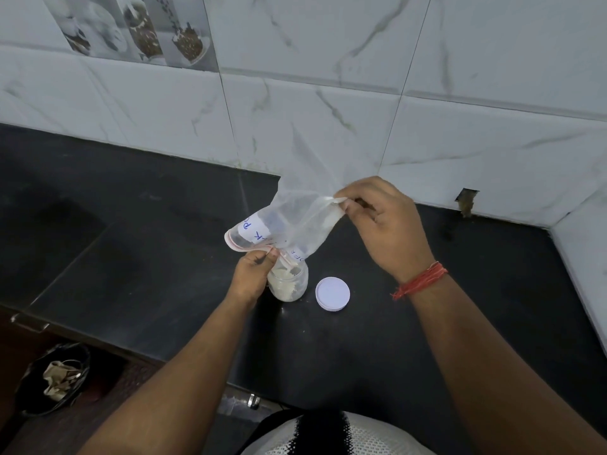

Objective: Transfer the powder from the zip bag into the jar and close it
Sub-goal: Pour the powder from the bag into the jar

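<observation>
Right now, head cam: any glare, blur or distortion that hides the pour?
Head view: wide-angle bend, the wall tile lines bow toward the edges. Soft, even light, no hard glare on the black counter. The bag is translucent and washes into the pale tiles, so its upper edge is hard to trace. Jar and lid read sharp; the left hand covers part of the jar mouth.

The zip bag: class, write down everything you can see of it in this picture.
The zip bag is thin, clear, crumpled plastic with a pinkish zip strip and a white label lettered in blue. It is held upended over the open jar, mouth down at the jar's rim. The left hand pinches the mouth end; the right hand lifts the bottom corner. Whitish powder dusts the inside; it looks nearly empty.
</observation>
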